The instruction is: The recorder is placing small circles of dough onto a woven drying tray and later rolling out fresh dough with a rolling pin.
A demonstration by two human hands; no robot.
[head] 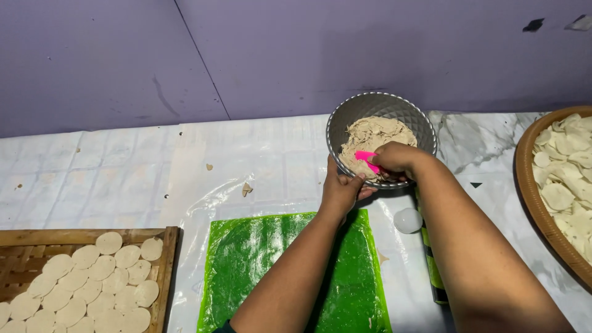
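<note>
The metal bowl (pixel 381 111) of beige dough (pixel 373 137) sits at the far edge of the work surface, close to the purple wall (pixel 296 55). My right hand (pixel 394 159) is over the bowl, fingers closed around a small pink scraper (pixel 368 160) whose end is pressed into the dough near the front rim. My left hand (pixel 341 188) grips the near rim of the bowl, thumb on the outside, fingers curled under and against it.

Just in front of the bowl, under my forearms, lies a green plastic sheet (pixel 259 265), flat and dusted with pale specks. Beside its right edge a small white round object (pixel 407 220) rests near my right forearm; I cannot tell what it is. A dark strip with green marks runs under that arm, mostly hidden.

All of this lies on a clear plastic cover (pixel 203 160) spread over a pale tiled surface, with a few dough scraps (pixel 246 189) left of the bowl. At the near left a woven bamboo tray (pixel 166 271) holds overlapping thin round dough discs (pixel 105 283). At the far right a round brown basket (pixel 531 191) holds a heap of pale crackers (pixel 570 166).
</note>
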